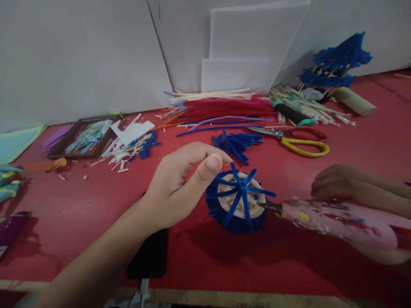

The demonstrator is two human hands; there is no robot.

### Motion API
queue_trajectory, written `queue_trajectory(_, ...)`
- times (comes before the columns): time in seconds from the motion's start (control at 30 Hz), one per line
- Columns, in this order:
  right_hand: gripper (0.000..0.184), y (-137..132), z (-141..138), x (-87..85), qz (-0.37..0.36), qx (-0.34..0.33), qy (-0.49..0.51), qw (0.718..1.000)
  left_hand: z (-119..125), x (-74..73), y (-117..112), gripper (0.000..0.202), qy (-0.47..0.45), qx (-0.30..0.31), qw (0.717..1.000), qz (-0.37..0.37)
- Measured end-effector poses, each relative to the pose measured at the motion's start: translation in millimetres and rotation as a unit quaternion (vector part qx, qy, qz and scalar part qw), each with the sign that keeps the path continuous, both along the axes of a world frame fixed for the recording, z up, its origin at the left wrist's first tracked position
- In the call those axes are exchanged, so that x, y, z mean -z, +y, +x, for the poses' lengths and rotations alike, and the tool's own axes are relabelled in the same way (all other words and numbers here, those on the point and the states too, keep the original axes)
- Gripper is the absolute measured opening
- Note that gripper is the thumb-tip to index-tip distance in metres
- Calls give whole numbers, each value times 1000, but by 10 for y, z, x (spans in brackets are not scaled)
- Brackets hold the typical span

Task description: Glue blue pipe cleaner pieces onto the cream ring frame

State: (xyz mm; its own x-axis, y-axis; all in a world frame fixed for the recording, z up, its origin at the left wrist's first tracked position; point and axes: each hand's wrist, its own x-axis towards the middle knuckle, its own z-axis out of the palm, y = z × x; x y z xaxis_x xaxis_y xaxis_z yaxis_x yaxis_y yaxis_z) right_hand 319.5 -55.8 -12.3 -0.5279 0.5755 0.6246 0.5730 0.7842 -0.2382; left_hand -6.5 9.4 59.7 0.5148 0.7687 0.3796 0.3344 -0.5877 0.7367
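My left hand (180, 184) reaches in from the lower left, its thumb and index finger curled together at the end of a blue pipe cleaner (235, 173). That strand belongs to a round craft piece (221, 218) with a fuzzy blue skirt, a pale ring on top and several blue strands spreading from its centre. At the lower right, my right hand (382, 253) is mostly hidden beneath a pink, glue-spattered hot glue gun (340, 222), closed around it. The gun's dark nozzle points left, at the right edge of the pale ring.
Another hand (340, 184), seemingly a co-worker's, rests behind the gun. Beyond the craft piece lie cut blue pipe cleaners (240, 143), yellow-and-red scissors (298, 143) and red pipe cleaners (224, 108). A black phone (149, 254) lies under my left wrist; a finished-looking blue model (337, 64) stands back right.
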Motion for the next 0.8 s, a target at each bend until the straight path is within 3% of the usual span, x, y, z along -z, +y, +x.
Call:
queue_trajectory(0.13, 19, 5, 44, -48, -1, -3, -24, 1000, -1, 11, 5, 43, -6, -4, 1000, 5)
queue_trajectory(0.33, 24, -87, -150, -66, -28, 72, 39, 996, -4, 24, 10, 46, 2, -19, 1000, -6)
queue_trajectory(0.8, 24, -102, -122, -29, -40, 73, 47, 995, -12, 20, 8, 46, -2, -20, 1000, -3)
